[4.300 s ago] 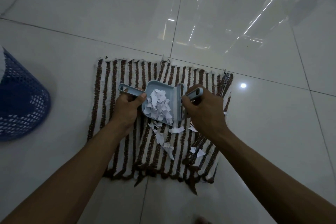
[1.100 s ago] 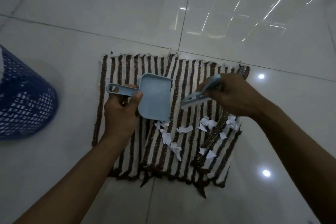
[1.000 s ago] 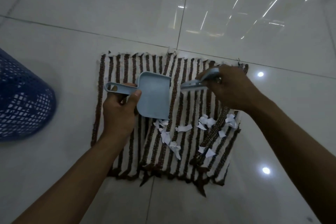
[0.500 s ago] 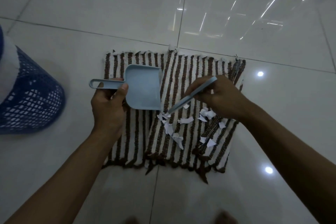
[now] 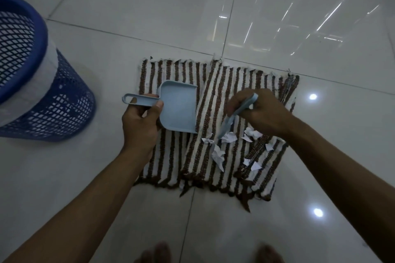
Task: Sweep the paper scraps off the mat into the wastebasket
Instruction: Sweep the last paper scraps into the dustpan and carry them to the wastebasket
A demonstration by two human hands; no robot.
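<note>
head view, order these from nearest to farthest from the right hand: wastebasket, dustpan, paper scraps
1. paper scraps, on the mat just below the right hand.
2. dustpan, to its left, over the mat's left half.
3. wastebasket, far left, off the mat.

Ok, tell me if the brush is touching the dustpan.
Apart. The head view shows bare mat stripes between the dustpan, held by the left hand, and the brush in the right hand.
</note>
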